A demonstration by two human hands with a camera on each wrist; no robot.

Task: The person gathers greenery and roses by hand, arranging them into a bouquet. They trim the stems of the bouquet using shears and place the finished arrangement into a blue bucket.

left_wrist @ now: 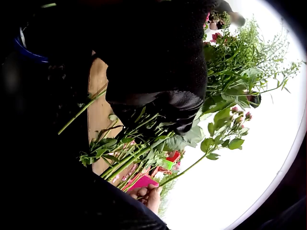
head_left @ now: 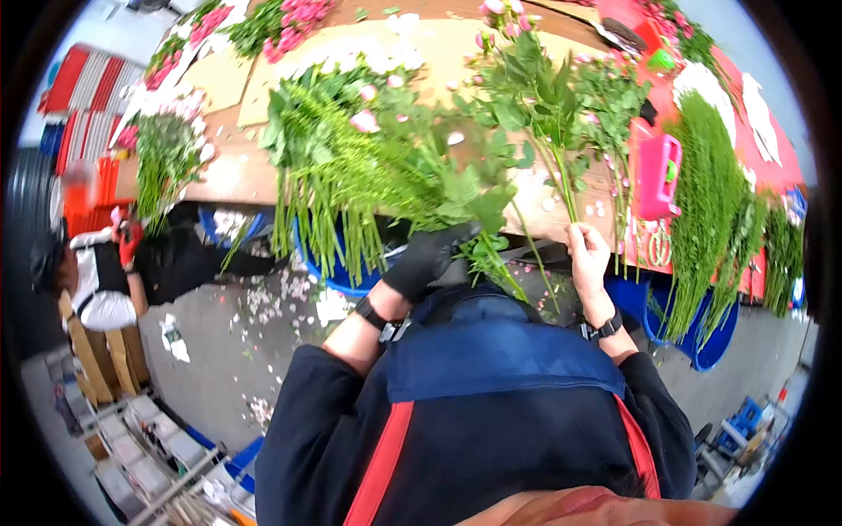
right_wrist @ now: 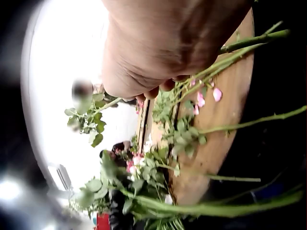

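At frame centre my gloved left hand (head_left: 427, 260) is curled around a bunch of leafy rose stems (head_left: 478, 230) at the near edge of the wooden table (head_left: 230, 175). Just right of centre, my bare right hand (head_left: 588, 255) pinches the spray rose stem (head_left: 554, 162) at its base. I judge these light, springy and thorny, with fragile blooms: hold on bare lower stem, never the heads.

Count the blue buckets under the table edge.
2: one blue bucket below the left stem bundle, another blue bucket at right under the ferns. Others may be hidden.
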